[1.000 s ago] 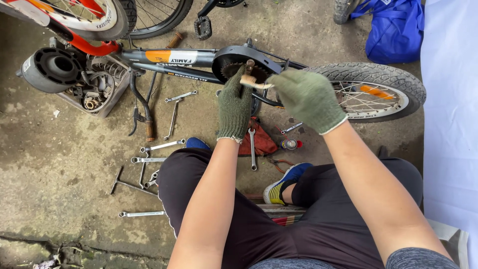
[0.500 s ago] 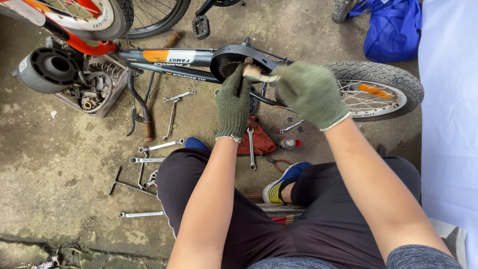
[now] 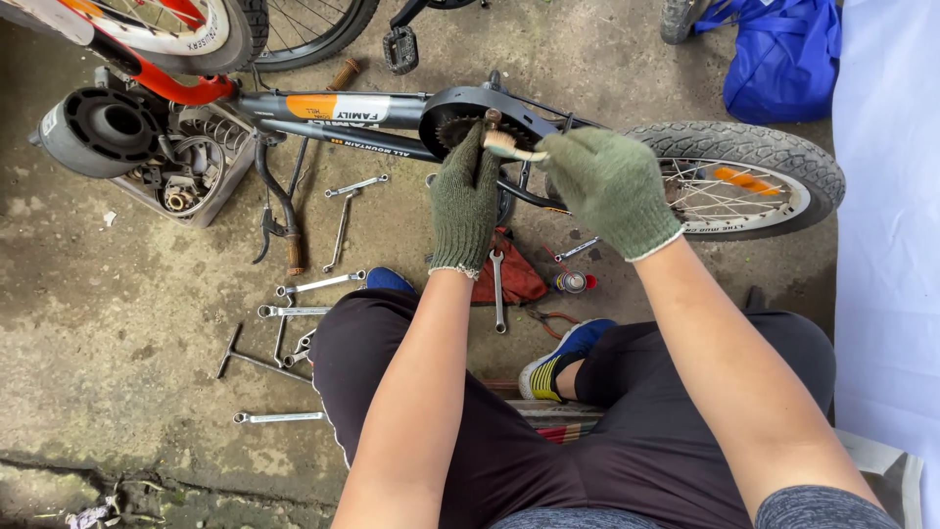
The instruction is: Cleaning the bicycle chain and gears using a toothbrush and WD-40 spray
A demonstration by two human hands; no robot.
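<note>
Both hands wear green knit gloves. Left hand (image 3: 464, 201) presses flat, fingers together, against the chainring (image 3: 468, 125) of a small bicycle (image 3: 323, 108) lying on the concrete floor (image 3: 117, 323). Right hand (image 3: 612, 186) is closed around a pale-handled tool (image 3: 511, 147) whose tip meets the crank centre. Wrenches (image 3: 304, 286) lie scattered on the floor nearby.

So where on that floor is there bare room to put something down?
Bare concrete lies at far left, between the parts tray and the lone spanner, and up top between the pedal and blue bag. It is crowded around the spanners by the knee and the red cloth under both gloved hands.
</note>
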